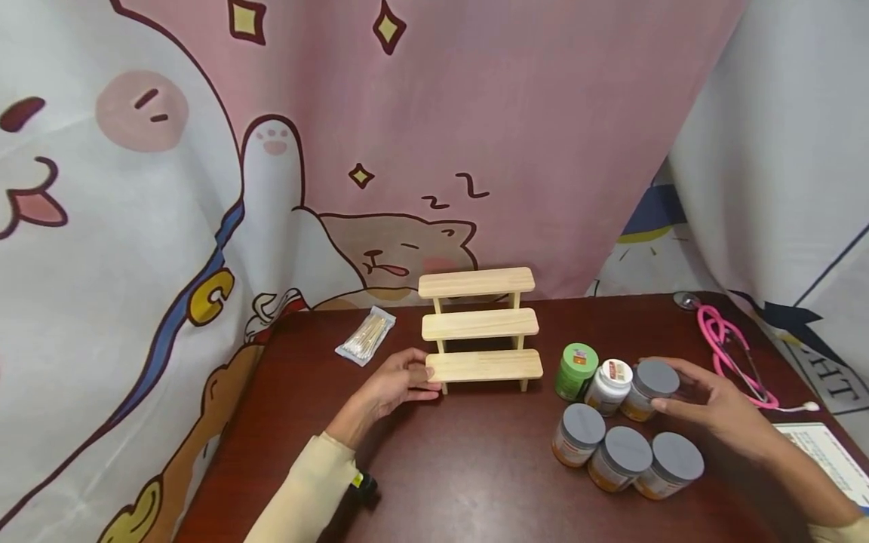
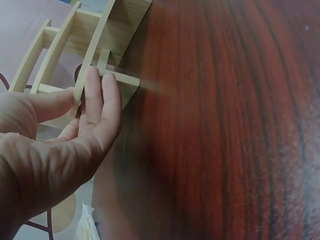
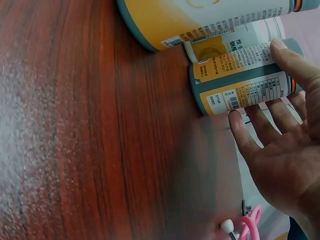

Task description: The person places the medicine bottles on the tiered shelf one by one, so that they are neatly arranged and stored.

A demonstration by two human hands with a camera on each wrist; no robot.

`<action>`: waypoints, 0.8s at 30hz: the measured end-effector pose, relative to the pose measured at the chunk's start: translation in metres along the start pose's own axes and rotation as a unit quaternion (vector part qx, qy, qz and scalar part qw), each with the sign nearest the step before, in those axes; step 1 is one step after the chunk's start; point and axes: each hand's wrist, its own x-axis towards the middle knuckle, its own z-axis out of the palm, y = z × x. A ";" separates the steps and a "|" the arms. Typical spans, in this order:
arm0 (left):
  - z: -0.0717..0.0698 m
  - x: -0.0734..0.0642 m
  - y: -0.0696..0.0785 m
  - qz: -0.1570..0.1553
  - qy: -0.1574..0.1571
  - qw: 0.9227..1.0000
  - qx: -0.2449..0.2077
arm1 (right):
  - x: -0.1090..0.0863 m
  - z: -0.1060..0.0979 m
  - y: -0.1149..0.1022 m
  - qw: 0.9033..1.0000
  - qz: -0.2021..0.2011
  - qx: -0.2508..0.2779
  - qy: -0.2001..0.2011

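Observation:
A three-step wooden display rack (image 1: pixel 482 366) stands on the table. My left hand (image 1: pixel 400 383) pinches the left end of its lowest step, thumb above and fingers below, as the left wrist view also shows. To the right, my right hand (image 1: pixel 720 407) holds a grey-lidded supplement bottle (image 3: pixel 245 77) from its right side, with the thumb across the label and fingers around the far side. Beside that bottle are a white bottle (image 1: pixel 609 388) and a green-lidded jar (image 1: pixel 576 371). Nearer me stand three more grey-lidded bottles (image 1: pixel 619 458).
A bag of cotton swabs (image 1: pixel 366 335) lies left of the rack. A pink stethoscope (image 1: pixel 729 347) and a printed card (image 1: pixel 824 460) lie along the right side. A small black object (image 1: pixel 364 489) is by my left forearm. A patterned curtain (image 1: pixel 543 136) hangs behind the table.

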 end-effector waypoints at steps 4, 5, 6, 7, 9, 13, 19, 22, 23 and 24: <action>-0.001 -0.001 0.002 0.002 -0.005 1.000 0.000 | 0.002 -0.003 -0.001 1.000 0.006 -0.014 0.005; -0.001 -0.001 0.002 0.002 -0.006 1.000 0.000 | 0.003 -0.004 -0.001 1.000 0.009 -0.015 0.003; -0.002 0.000 0.002 0.002 -0.006 1.000 0.000 | 0.004 -0.006 -0.002 1.000 0.007 -0.017 0.002; -0.002 0.000 0.002 0.002 -0.007 1.000 0.001 | 0.004 -0.007 -0.002 1.000 0.006 -0.020 0.001; -0.003 0.000 0.001 0.002 -0.008 1.000 0.004 | 0.007 -0.011 -0.005 0.999 0.004 -0.035 0.000; -0.003 0.001 0.002 0.001 -0.008 1.000 0.006 | 0.013 -0.018 -0.014 0.998 -0.004 -0.067 0.018; -0.003 0.000 0.004 0.000 -0.010 1.000 0.003 | 0.030 -0.036 -0.030 0.993 -0.003 -0.109 0.033; -0.002 0.000 0.003 0.001 -0.010 1.000 0.005 | 0.039 -0.042 -0.044 0.992 0.002 -0.122 0.036; -0.002 0.001 0.002 0.000 -0.009 1.000 0.004 | 0.042 -0.043 -0.049 0.991 0.005 -0.126 0.039; -0.002 0.000 0.002 -0.001 -0.009 1.000 0.003 | 0.046 -0.044 -0.054 0.991 0.006 -0.127 0.041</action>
